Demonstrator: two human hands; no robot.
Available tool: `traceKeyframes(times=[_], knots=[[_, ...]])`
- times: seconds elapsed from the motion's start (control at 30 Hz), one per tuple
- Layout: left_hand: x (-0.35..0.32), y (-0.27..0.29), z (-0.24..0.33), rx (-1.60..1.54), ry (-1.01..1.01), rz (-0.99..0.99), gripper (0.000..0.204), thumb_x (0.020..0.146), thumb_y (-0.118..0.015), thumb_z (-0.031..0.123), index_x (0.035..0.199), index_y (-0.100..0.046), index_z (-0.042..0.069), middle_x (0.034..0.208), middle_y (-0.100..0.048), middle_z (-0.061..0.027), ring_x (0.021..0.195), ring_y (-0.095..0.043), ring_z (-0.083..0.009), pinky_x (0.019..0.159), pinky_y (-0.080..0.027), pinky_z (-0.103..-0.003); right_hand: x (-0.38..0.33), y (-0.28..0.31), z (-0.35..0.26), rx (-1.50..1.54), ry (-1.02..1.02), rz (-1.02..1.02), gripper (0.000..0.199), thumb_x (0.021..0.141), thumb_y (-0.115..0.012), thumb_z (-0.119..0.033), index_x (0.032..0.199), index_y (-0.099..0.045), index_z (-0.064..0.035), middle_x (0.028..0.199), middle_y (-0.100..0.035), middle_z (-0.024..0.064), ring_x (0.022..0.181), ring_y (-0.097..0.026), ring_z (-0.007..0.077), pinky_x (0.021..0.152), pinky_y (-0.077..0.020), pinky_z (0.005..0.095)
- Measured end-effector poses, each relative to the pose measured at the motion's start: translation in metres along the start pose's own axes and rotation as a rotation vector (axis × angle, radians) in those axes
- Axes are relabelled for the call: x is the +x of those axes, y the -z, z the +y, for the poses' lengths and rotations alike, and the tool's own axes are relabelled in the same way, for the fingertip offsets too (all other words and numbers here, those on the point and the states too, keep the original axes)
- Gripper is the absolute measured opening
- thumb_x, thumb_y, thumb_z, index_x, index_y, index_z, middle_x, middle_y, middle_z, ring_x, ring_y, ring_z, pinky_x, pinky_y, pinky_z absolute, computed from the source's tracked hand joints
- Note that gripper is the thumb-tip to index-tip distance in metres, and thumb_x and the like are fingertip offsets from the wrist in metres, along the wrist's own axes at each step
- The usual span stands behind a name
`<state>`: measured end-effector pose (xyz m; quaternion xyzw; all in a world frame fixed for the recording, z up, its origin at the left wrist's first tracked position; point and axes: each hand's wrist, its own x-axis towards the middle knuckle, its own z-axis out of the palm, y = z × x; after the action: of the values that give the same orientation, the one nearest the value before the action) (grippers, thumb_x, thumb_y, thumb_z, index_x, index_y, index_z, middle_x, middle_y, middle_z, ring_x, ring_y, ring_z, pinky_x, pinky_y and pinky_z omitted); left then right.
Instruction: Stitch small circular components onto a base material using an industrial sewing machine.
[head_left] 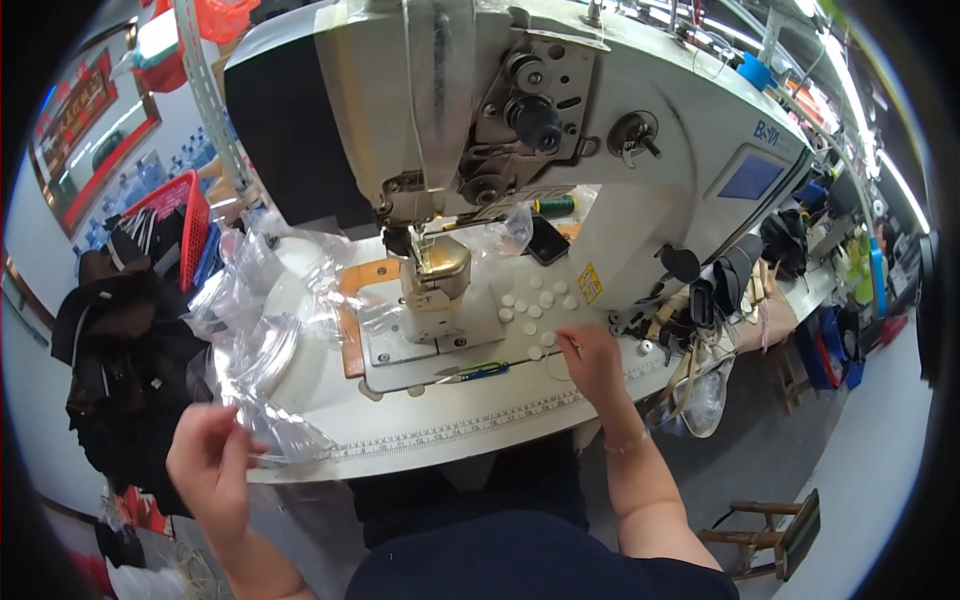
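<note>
My left hand (212,458) is at the table's left front edge, by a heap of clear plastic bags (262,365). Its fingers are curled toward the thumb and slightly blurred; whatever they pinch, if anything, cannot be made out. Over the right part of the table, my right hand (594,362) has its fingertips drawn together beside several small white round discs (534,311). Anything between those fingertips is too small to tell. Left of this hand lie thread snips (474,372) with blue-green handles, in front of the sewing machine's metal needle area (435,285).
A large white sewing machine (660,150) arches over the table. Behind the discs lie a dark phone (547,241) and a green thread spool (555,206). Black fabric (130,390) hangs at left near a red basket (185,230). Straps and small parts (690,345) crowd the right; a wooden stool (770,535) stands below.
</note>
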<state>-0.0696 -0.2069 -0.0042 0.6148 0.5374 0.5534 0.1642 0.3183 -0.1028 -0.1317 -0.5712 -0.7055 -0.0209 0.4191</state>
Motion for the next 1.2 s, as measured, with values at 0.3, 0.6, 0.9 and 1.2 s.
traceKeyframes(times=[0.3,0.6,0.9,1.2], knots=[[-0.008,-0.088,-0.06,-0.904,0.748,-0.383,0.028,0.086,-0.052,0.012,0.111,-0.048,0.001,0.089,-0.055,-0.007,0.078,-0.062,-0.0205,0.066,-0.051,-0.026,0.048,-0.06,0.015,-0.135,-0.23,-0.451,0.018,0.063,-0.07,-0.013,0.078,-0.064,-0.0055,0.072,-0.063,0.011,0.068,-0.062,0.0241,0.063,-0.0489,0.0345],[-0.017,-0.083,-0.047,-1.07,0.715,-0.466,0.035,0.083,-0.052,0.001,0.117,-0.045,0.001,0.094,-0.053,-0.0051,0.093,-0.059,-0.0209,0.081,-0.05,-0.03,0.018,-0.031,-0.091,0.715,-0.108,-0.42,0.006,0.075,-0.064,-0.006,0.079,-0.064,-0.0019,0.067,-0.061,0.0064,0.062,-0.057,0.0109,0.057,-0.0448,0.0228],[-0.033,-0.097,-0.068,-0.808,0.56,-0.383,0.024,0.08,-0.06,0.002,0.102,-0.052,-0.001,0.091,-0.056,-0.0064,0.086,-0.059,-0.0145,0.074,-0.05,-0.025,-0.002,-0.061,-0.142,1.301,-0.623,-0.855,0.015,0.078,-0.065,-0.011,0.087,-0.063,0.0008,0.077,-0.063,0.0051,0.066,-0.057,0.0091,0.057,-0.0448,0.0213],[-0.034,-0.1,-0.068,-0.791,0.559,-0.374,0.015,0.079,-0.061,0.003,0.093,-0.056,-0.002,0.089,-0.061,-0.0074,0.08,-0.059,-0.0126,0.073,-0.048,-0.024,-0.007,-0.062,-0.142,1.282,-0.623,-0.882,0.015,0.079,-0.064,-0.01,0.088,-0.063,0.0019,0.077,-0.063,0.0073,0.066,-0.058,0.0109,0.06,-0.0468,0.0219]])
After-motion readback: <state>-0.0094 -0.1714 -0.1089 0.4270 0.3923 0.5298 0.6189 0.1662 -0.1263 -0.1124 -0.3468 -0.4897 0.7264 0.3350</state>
